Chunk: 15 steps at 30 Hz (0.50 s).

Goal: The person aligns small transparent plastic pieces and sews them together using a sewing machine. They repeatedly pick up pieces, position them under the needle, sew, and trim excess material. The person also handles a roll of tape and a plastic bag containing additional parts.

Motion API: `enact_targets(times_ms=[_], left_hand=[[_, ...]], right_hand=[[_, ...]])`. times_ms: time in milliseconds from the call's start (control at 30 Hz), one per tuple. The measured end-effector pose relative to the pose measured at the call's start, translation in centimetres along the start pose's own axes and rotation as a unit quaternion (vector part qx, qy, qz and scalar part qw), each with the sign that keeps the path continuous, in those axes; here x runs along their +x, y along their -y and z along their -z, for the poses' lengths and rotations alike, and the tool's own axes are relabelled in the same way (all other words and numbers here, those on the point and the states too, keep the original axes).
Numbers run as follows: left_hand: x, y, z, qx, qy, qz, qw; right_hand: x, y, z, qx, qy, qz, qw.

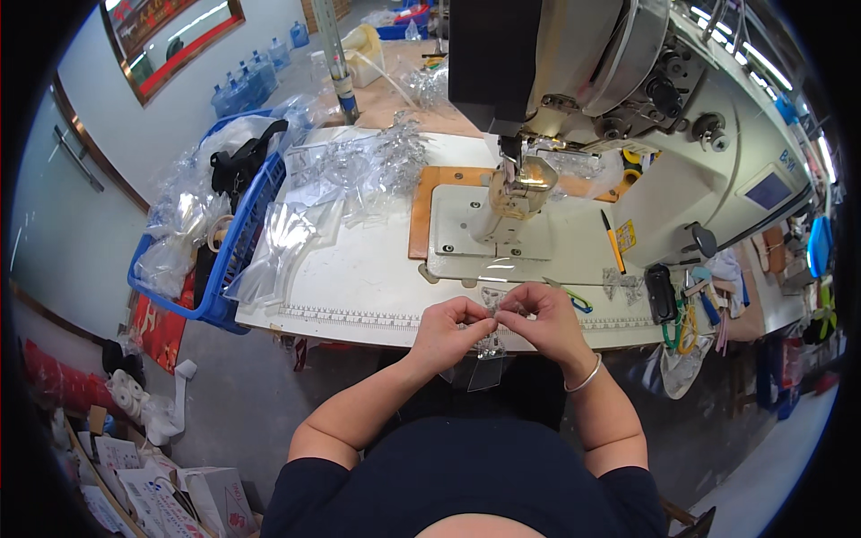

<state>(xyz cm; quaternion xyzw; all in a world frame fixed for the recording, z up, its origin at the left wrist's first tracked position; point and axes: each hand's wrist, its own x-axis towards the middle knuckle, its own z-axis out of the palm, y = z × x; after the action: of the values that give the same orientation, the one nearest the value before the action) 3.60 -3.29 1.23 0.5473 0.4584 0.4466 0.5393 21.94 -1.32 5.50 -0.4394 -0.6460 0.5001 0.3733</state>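
Blue plastic basket (235, 240) stuffed with clear bags sits well left of the fingers. Left hand (446, 334) and right hand (545, 321) meet at the table's near edge, fingertips pinched on a small clear plastic piece (489, 345) hanging between them. Beyond the fingers stands the sewing machine (628, 99); scissors (569, 296) lie just right.

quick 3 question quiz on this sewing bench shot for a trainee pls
1. True or false: both hands pinch one small clear plastic piece at the table's near edge.
2. Which wrist wears the silver bangle?
3. What sits left of the table: A) blue basket B) red bucket C) wooden stool?

Key: 1 true, the left hand and right hand meet on it. 2 right. 3 A, the blue basket, holding clear plastic bags.
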Motion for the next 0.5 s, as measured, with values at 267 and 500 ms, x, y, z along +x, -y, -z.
enact_targets(times_ms=[267, 500], left_hand=[[2.8, -5.7, -0.7, 0.111, 0.193, -0.009, 0.975], [10.5, -7.5, -8.3, 0.248, 0.113, -0.336, 0.902]], right_hand=[[-2.9, -2.1, 1.1, 0.105, -0.141, 0.049, 0.983], [-2.4, -1.3, 8.1, 0.339, -0.248, 0.128, 0.899]])
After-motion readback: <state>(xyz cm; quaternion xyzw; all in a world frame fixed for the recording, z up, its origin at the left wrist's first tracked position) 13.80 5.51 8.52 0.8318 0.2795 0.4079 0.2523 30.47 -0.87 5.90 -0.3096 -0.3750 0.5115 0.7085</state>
